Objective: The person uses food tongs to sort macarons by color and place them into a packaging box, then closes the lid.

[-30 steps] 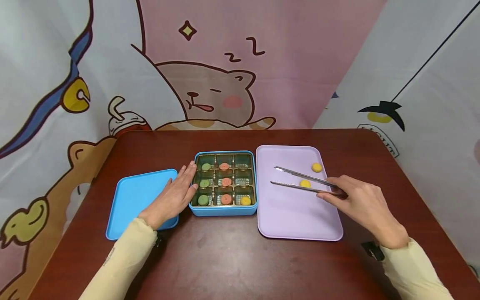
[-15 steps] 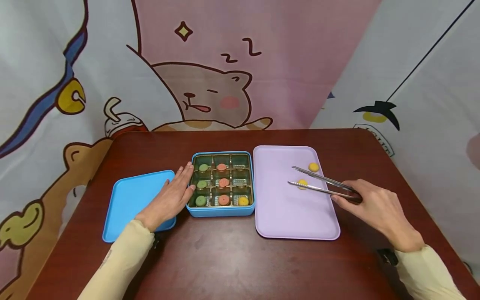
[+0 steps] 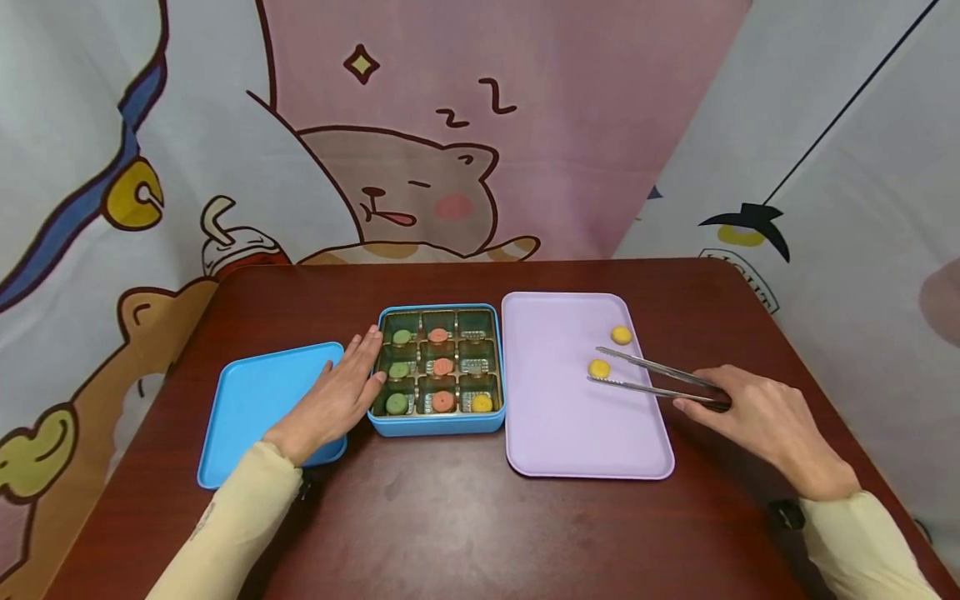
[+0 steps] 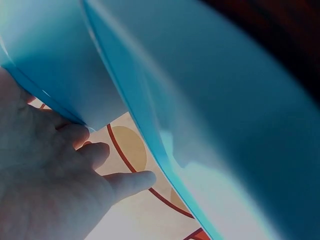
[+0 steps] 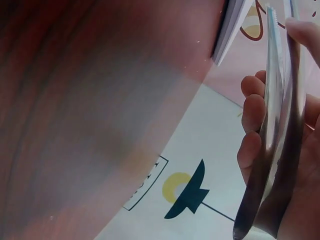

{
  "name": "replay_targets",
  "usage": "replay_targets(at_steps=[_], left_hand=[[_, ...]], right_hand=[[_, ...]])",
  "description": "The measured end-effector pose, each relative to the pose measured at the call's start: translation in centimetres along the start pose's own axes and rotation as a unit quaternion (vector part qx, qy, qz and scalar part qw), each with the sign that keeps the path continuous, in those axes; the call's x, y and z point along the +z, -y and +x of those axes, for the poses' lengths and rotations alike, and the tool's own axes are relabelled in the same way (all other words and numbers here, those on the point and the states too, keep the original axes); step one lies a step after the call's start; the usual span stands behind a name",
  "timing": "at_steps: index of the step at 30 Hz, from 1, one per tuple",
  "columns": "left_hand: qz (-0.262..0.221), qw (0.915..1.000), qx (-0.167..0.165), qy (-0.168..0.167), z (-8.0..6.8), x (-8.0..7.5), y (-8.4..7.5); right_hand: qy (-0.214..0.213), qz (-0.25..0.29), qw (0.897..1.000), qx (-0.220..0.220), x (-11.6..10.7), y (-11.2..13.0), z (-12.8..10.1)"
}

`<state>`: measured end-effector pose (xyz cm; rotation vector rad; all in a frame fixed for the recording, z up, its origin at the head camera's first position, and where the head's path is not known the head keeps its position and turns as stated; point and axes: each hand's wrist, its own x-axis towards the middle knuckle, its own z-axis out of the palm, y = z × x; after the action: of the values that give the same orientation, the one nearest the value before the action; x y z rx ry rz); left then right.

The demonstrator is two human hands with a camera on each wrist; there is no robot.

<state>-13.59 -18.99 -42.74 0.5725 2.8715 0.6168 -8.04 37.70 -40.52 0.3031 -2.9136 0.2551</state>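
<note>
Nearest, two cream sleeves entering from the desk's near edge. Right hand (image 3: pixel 757 417) over the desk just off the right edge of the lilac tray (image 3: pixel 558 425), fingers curled and clamped on the rear end of metal tongs (image 3: pixel 656 379); in the right wrist view, same tongs (image 5: pixel 280 125) seen from behind, fingers (image 5: pixel 250 110) wrapped along one arm. Tong arms slightly apart, tips reaching over the tray's right part and set on either side of a yellow round sweet (image 3: pixel 598 368); contact with the sweet not discernible. Second yellow round sweet (image 3: pixel 620 335) just beyond, near the tray's far right corner, clear of the tongs.

Left hand (image 3: pixel 333 400) lying flat, fingers straight and close together, palm over the right edge of the blue lid (image 3: pixel 247 408), fingertips touching the left wall of the blue compartment box (image 3: pixel 435 425). In the left wrist view, blurred blue plastic (image 4: pixel 210 100) directly beside the fingers (image 4: pixel 100 155).

Box at the desk's centre, between lid and tray, touching or nearly touching the tray. Nine compartments in three columns: left column with three green sweets (image 3: pixel 397 403), middle column with three reddish sweets (image 3: pixel 442 402), right column with one yellow sweet (image 3: pixel 481 403) in the nearest compartment.

Farthest, dark red desk (image 3: pixel 465 500) running to a cartoon-printed curtain (image 3: pixel 420 192).
</note>
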Motion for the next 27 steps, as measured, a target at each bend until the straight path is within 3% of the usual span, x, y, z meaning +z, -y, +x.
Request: replay_targets(at_steps=[8,27], left_hand=[[-0.005,1.0,0.001,-0.003,0.03,0.06,0.03],[-0.003,1.0,0.002,-0.008,0.07,0.08,0.09]], right_hand=[[0.019,-0.016,1.0,0.01,0.21,-0.34,0.07],[0.004,-0.058,0.998,-0.025,0.14,-0.47,0.27]])
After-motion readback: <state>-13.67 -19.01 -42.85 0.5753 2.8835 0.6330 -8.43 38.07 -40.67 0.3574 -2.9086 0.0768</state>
